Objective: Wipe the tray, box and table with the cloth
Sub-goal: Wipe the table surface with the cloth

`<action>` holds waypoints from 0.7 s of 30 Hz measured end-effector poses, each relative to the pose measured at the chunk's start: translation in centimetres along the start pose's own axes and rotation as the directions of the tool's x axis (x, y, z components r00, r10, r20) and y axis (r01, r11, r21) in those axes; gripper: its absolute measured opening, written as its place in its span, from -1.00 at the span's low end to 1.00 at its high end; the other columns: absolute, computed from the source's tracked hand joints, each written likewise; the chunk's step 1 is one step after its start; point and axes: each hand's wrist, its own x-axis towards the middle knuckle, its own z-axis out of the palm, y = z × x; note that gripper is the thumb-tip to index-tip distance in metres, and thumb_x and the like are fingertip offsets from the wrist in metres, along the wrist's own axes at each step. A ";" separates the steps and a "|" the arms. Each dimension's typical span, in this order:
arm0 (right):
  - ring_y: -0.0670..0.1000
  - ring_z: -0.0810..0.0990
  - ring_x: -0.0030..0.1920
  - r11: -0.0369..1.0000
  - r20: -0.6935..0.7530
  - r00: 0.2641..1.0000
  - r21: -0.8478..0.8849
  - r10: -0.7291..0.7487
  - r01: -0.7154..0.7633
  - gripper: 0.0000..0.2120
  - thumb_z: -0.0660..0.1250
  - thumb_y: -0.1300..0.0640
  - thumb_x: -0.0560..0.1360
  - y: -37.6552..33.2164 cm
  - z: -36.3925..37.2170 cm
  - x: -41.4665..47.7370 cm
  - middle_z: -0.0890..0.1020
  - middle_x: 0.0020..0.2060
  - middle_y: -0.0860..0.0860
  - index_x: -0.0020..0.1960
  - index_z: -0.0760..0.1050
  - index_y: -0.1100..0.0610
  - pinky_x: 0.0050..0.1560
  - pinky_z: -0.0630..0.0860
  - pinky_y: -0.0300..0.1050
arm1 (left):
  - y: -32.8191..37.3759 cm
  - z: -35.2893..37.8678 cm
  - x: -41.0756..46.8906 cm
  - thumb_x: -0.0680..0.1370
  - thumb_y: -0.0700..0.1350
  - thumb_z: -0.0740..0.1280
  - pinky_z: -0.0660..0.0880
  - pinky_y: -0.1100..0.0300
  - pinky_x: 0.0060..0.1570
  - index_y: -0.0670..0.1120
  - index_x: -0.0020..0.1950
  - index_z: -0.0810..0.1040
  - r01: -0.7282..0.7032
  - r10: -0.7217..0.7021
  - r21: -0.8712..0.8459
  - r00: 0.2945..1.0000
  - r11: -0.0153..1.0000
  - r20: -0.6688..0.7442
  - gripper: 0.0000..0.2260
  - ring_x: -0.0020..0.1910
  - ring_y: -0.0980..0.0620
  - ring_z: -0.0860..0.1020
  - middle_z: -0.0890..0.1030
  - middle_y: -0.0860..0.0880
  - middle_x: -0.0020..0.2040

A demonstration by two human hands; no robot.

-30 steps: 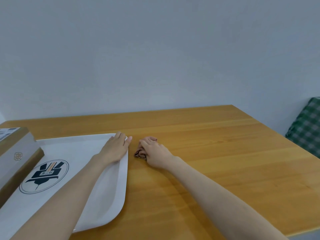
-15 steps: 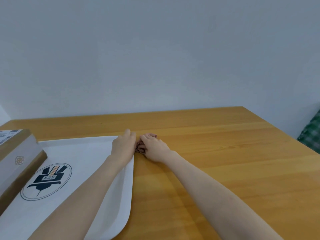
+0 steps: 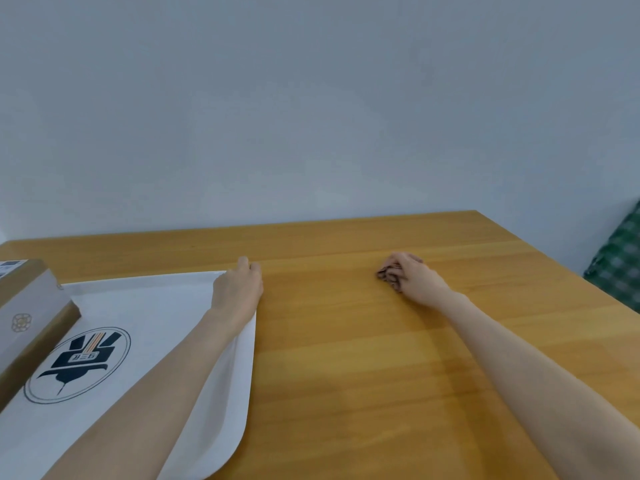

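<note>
A white tray (image 3: 145, 306) with a dark round logo lies on the left of the wooden table (image 3: 346, 358). My left hand (image 3: 239, 289) rests on the tray's far right corner, fingers curled over its rim. A brown and grey box (image 3: 24, 317) sits on the tray's left side, cut off by the frame edge. My right hand (image 3: 415, 278) presses a small bunched brown cloth (image 3: 389, 275) onto the table, well to the right of the tray. Most of the cloth is hidden under the fingers.
A pale wall runs along the table's far edge. A green checked fabric (image 3: 620, 268) lies past the table's right edge. Bare wood stretches between the tray and my right hand.
My right hand has slid the cloth to the right across the table, away from the tray's corner. My left hand stays on the tray's rim.
</note>
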 end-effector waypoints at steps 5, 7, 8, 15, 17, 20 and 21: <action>0.21 0.51 0.14 0.979 -0.091 0.977 -0.060 0.191 -0.197 -0.71 0.12 0.17 0.55 6.5 -2.5 -2.1 0.47 0.27 0.05 0.26 0.31 0.03 -0.05 0.47 0.01 | -0.2 0.3 -0.3 0.63 -0.15 0.11 0.14 0.19 -0.47 -0.20 0.07 0.43 0.016 -0.016 -0.049 1.000 0.999 -0.008 -0.83 -0.28 -0.08 0.39 0.43 -0.12 0.03; 0.20 0.49 0.15 0.971 -0.122 0.972 -0.106 0.202 -0.215 -0.72 0.09 0.18 0.57 7.3 -2.2 -2.4 0.44 0.27 0.07 0.28 0.30 0.09 -0.10 0.39 -0.03 | -0.4 0.6 -0.5 0.62 -0.16 0.12 0.24 0.16 -0.42 -0.21 0.08 0.43 0.041 -0.042 -0.084 0.999 0.996 0.001 -0.84 -0.27 -0.06 0.38 0.44 -0.11 0.03; 0.19 0.47 0.17 0.969 -0.136 0.970 -0.119 0.202 -0.219 -0.73 0.08 0.19 0.57 7.2 -2.0 -2.4 0.43 0.27 0.08 0.26 0.31 0.11 -0.09 0.36 -0.04 | -0.4 0.5 -0.7 0.62 -0.16 0.13 0.29 0.15 -0.38 -0.21 0.10 0.43 0.052 -0.050 -0.099 0.999 0.994 0.017 -0.83 -0.24 -0.05 0.40 0.44 -0.11 0.05; 0.21 0.41 0.25 0.981 -0.086 0.989 -0.138 0.124 -0.135 -0.72 0.14 0.16 0.56 0.6 0.8 -2.3 0.40 0.29 0.17 0.26 0.34 0.17 0.14 0.38 0.03 | -1.1 0.5 -1.8 0.66 0.06 -0.10 -0.10 0.05 0.52 -0.18 0.56 -0.10 0.052 0.045 -0.254 0.931 0.966 0.363 -0.46 0.56 0.02 -0.12 -0.16 -0.05 0.57; 0.23 0.40 0.26 0.990 -0.052 0.998 -0.134 0.044 -0.051 -0.72 0.15 0.14 0.56 -2.9 2.3 -2.4 0.38 0.30 0.19 0.25 0.33 0.19 0.16 0.38 0.04 | -1.3 0.5 -2.1 0.66 0.07 -0.14 -0.18 0.04 0.52 -0.14 0.56 -0.14 0.062 0.045 -0.264 0.923 0.962 0.382 -0.47 0.55 0.06 -0.19 -0.19 -0.03 0.57; 0.24 0.36 0.29 0.990 0.010 0.997 -0.117 -0.080 0.081 -0.71 0.15 0.13 0.57 -8.5 4.4 -2.8 0.33 0.31 0.22 0.25 0.31 0.22 0.20 0.36 0.04 | -1.5 0.1 -3.2 0.66 0.02 -0.17 -0.24 0.03 0.50 -0.10 0.56 -0.16 0.068 0.048 -0.280 0.921 0.958 0.386 -0.51 0.54 0.09 -0.22 -0.20 0.02 0.57; 0.24 0.35 0.30 0.986 0.029 0.992 -0.105 -0.125 0.128 -0.71 0.15 0.13 0.57 -10.3 5.1 -3.1 0.32 0.31 0.22 0.25 0.31 0.23 0.21 0.35 0.03 | -1.6 0.0 -3.6 0.66 -0.01 -0.18 -0.24 0.03 0.50 -0.10 0.56 -0.16 0.066 0.052 -0.284 0.919 0.957 0.391 -0.52 0.54 0.10 -0.22 -0.20 0.03 0.57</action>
